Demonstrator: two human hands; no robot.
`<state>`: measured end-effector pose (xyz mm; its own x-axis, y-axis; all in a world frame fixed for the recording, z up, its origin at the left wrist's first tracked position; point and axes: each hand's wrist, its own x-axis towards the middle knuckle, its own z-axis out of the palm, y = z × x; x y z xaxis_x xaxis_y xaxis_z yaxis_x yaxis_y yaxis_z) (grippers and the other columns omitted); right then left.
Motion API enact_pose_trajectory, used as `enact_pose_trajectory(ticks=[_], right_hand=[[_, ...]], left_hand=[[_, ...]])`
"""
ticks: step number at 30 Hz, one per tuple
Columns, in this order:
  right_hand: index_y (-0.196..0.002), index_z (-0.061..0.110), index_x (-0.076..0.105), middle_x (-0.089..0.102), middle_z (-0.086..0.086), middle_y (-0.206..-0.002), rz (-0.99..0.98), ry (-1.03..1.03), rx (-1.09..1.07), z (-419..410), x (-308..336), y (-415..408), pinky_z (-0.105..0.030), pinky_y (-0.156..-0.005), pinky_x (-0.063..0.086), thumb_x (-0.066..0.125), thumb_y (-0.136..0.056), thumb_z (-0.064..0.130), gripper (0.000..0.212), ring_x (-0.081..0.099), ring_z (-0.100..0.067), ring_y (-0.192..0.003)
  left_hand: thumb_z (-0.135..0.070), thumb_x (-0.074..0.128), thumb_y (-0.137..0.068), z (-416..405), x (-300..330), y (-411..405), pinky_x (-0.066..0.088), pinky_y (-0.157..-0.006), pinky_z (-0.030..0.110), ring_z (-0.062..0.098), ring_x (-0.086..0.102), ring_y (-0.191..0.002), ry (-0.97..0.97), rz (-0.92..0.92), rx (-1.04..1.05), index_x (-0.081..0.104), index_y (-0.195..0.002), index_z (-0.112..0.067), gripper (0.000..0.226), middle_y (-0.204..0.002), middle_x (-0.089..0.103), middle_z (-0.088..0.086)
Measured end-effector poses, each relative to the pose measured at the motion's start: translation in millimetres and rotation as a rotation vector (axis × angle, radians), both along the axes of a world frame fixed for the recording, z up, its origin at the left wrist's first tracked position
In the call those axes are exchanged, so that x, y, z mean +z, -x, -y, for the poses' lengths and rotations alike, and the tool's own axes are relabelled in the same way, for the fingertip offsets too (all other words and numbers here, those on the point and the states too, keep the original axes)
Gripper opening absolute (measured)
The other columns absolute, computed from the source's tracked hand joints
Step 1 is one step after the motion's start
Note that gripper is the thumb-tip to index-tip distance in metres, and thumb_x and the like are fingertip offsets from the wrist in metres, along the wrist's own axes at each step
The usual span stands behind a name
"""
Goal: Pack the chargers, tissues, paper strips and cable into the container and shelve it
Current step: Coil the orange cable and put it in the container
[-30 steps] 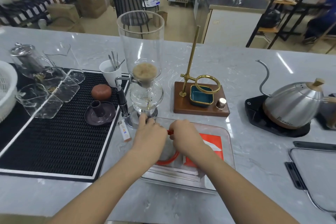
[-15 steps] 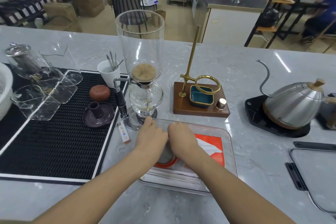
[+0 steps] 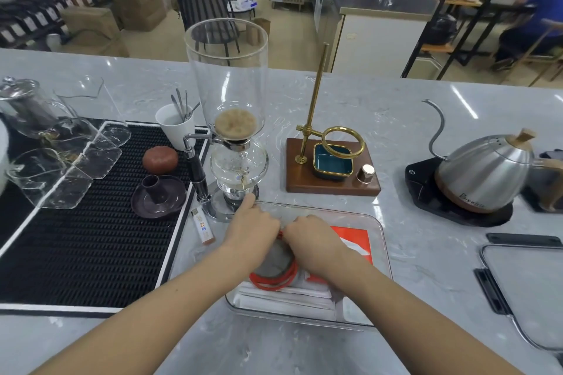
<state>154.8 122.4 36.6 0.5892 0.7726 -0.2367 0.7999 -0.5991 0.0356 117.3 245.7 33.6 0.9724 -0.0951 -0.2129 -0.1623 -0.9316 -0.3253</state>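
Observation:
A clear plastic container (image 3: 382, 256) lies on the marble counter in front of me. Inside it a red cable (image 3: 274, 281) is coiled in a loop over white paper strips (image 3: 283, 298), beside an orange-and-white tissue pack (image 3: 355, 239). My left hand (image 3: 251, 230) and my right hand (image 3: 310, 239) meet over the container's left half, both pinching the cable's top end. The chargers are hidden from me.
A glass siphon coffee maker (image 3: 233, 119) stands just behind the container, a lighter (image 3: 202, 227) to its left. A black mat (image 3: 91, 237) with glassware fills the left. A wooden dripper stand (image 3: 332, 167) and a steel kettle (image 3: 484, 170) are at the right; a lid (image 3: 530, 292) lies at the far right.
My hands have stayed over the container, working the cable's end; the red loop has settled lower onto the paper strips.

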Motion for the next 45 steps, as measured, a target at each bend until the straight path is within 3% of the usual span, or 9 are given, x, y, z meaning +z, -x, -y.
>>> enact_pose_trajectory(ticks=[6, 23, 26, 28, 30, 33, 38, 42, 45], right_hand=[[-0.099, 0.012, 0.067, 0.070, -0.011, -0.106, 0.076, 0.067, 0.123, 7, -4, 2, -0.035, -0.097, 0.034, 0.048, -0.086, -0.002, 0.026, 0.064, -0.030, -0.099], [-0.086, 0.017, 0.067, 0.072, -0.004, -0.096, 0.063, -0.064, 0.021, 13, -16, 1, -0.033, -0.089, 0.035, 0.056, -0.083, 0.012, 0.012, 0.064, -0.026, -0.090], [-0.086, 0.017, 0.067, 0.071, -0.003, -0.094, 0.051, -0.089, 0.016, 15, -16, 0, -0.033, -0.089, 0.035, 0.055, -0.084, 0.013, 0.013, 0.063, -0.026, -0.089], [-0.085, 0.016, 0.068, 0.071, -0.004, -0.092, 0.038, -0.125, 0.014, 16, -15, 0, -0.034, -0.089, 0.036, 0.054, -0.084, 0.014, 0.015, 0.063, -0.027, -0.087], [-0.083, 0.015, 0.069, 0.071, -0.005, -0.088, 0.030, -0.186, 0.012, 20, -11, 0, -0.036, -0.089, 0.039, 0.052, -0.085, 0.016, 0.018, 0.063, -0.029, -0.085], [-0.080, 0.015, 0.072, 0.071, -0.004, -0.084, 0.009, -0.298, -0.009, 28, -4, -1, -0.038, -0.087, 0.043, 0.045, -0.086, 0.027, 0.030, 0.063, -0.030, -0.085], [-0.086, 0.020, 0.074, 0.071, 0.003, -0.091, 0.077, -0.514, -0.114, 52, 10, -2, -0.037, -0.089, 0.046, 0.070, -0.075, 0.028, 0.014, 0.065, -0.024, -0.092], [-0.105, 0.018, 0.071, 0.069, 0.002, -0.108, 0.131, -0.597, -0.180, 78, 22, 3, -0.037, -0.094, 0.045, 0.080, -0.071, 0.027, 0.037, 0.063, -0.023, -0.104], [-0.121, 0.019, 0.063, 0.063, -0.001, -0.124, 0.126, -0.607, -0.232, 99, 26, 5, -0.039, -0.101, 0.043, 0.079, -0.074, 0.030, 0.050, 0.057, -0.024, -0.117]], left_hand=[[0.003, 0.053, -0.082, -6, -2, -2, 0.023, -0.106, 0.038, 0.026, 0.062, -0.098, -0.009, -0.017, -0.042, 0.065, -0.094, -0.015, 0.025, -0.098, 0.071, 0.005], [0.000, 0.053, -0.082, -10, -6, 1, 0.021, -0.103, 0.040, 0.025, 0.060, -0.093, 0.011, 0.033, -0.045, 0.067, -0.088, -0.014, 0.021, -0.090, 0.070, 0.007], [-0.009, 0.065, -0.076, -11, 0, 2, 0.020, -0.092, 0.038, 0.024, 0.062, -0.080, 0.018, 0.030, -0.044, 0.068, -0.075, -0.016, 0.008, -0.075, 0.070, 0.006], [-0.015, 0.080, -0.058, -11, 8, 1, 0.024, -0.082, 0.036, 0.022, 0.060, -0.062, 0.069, 0.042, -0.015, 0.064, -0.057, -0.017, 0.015, -0.056, 0.064, 0.006], [-0.023, 0.073, -0.073, -10, 13, 4, 0.024, -0.085, 0.036, 0.024, 0.061, -0.074, 0.117, 0.058, -0.009, 0.067, -0.068, -0.017, 0.009, -0.068, 0.067, 0.007], [-0.031, 0.051, -0.091, -12, 15, 10, 0.019, -0.085, 0.038, 0.026, 0.058, -0.090, 0.147, 0.183, 0.011, 0.068, -0.086, -0.019, 0.021, -0.086, 0.070, 0.004], [-0.043, 0.057, -0.075, -10, 18, 11, 0.027, -0.078, 0.039, 0.023, 0.062, -0.072, 0.329, 0.338, -0.012, 0.071, -0.071, -0.022, 0.025, -0.066, 0.067, -0.005], [-0.049, 0.054, -0.074, 11, 24, 12, 0.033, -0.079, 0.039, 0.022, 0.062, -0.080, 0.509, 0.468, -0.032, 0.074, -0.082, -0.023, 0.034, -0.078, 0.066, -0.006], [-0.049, 0.057, -0.074, 28, 30, 11, 0.036, -0.083, 0.039, 0.022, 0.060, -0.089, 0.611, 0.455, -0.042, 0.072, -0.092, -0.023, 0.035, -0.091, 0.064, -0.005]])
